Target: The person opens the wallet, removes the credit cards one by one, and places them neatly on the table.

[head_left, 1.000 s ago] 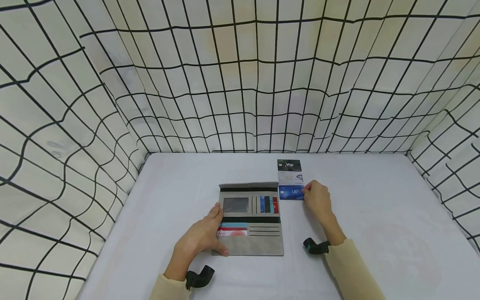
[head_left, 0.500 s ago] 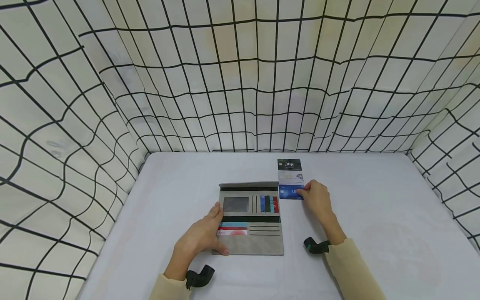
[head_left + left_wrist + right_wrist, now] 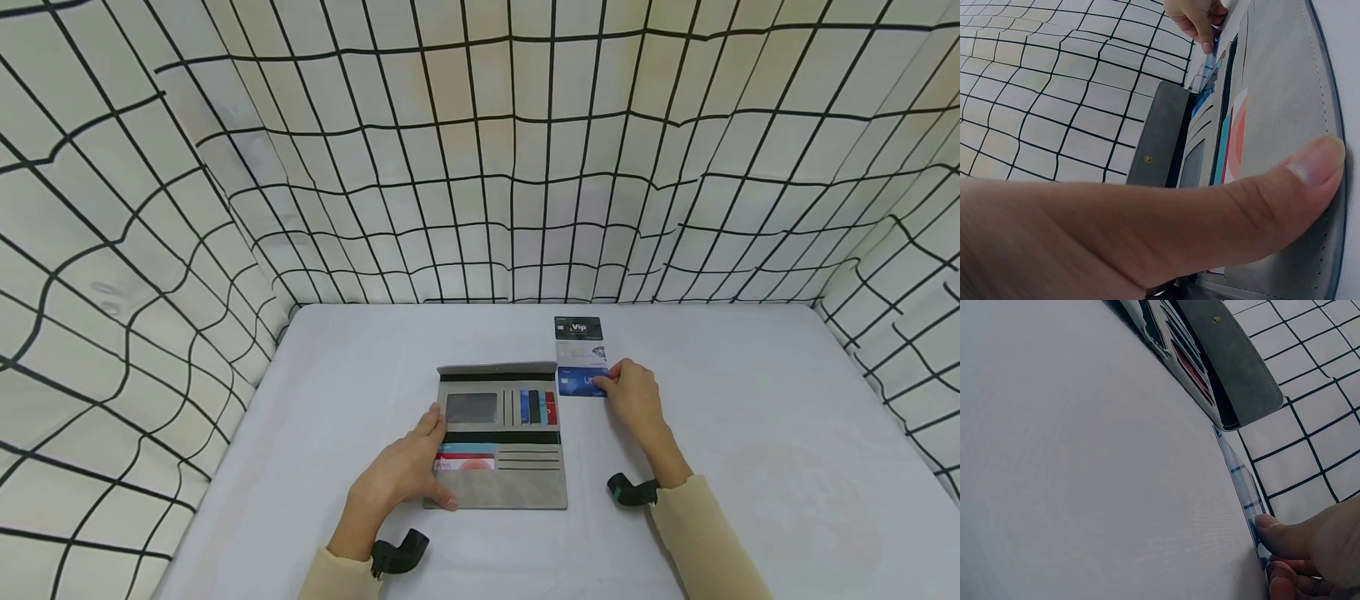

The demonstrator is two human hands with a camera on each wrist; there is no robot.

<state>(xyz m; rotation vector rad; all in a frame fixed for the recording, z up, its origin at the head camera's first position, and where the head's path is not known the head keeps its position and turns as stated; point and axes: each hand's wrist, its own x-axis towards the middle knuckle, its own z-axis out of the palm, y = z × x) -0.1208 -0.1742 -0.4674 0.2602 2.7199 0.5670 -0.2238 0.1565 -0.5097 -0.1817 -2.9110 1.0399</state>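
Note:
A grey wallet (image 3: 517,492) lies unfolded on the white table, with cards in several of its slots. My left hand (image 3: 401,467) rests along its left side, the straight thumb (image 3: 1316,164) lying over the near edge in the left wrist view. Right of the wallet, a blue VIP card (image 3: 573,383) lies in a column below a silver card (image 3: 577,354) and a black VIP card (image 3: 573,329). With thumb and curled fingers, my right hand (image 3: 636,404) pinches the blue card's right end; the thumb covers part of its lettering. In the right wrist view this card (image 3: 1241,478) looks glossy.
White table (image 3: 750,400) surrounds the wallet and cards. Behind it and on both sides rises a white wall with a black grid (image 3: 525,200). The wallet's flap (image 3: 1241,369), bearing a brass snap, stands raised at the far edge.
My right thumb has slid left from the blue card's edge onto its face. The wallet, the other cards and my left hand stay in place.

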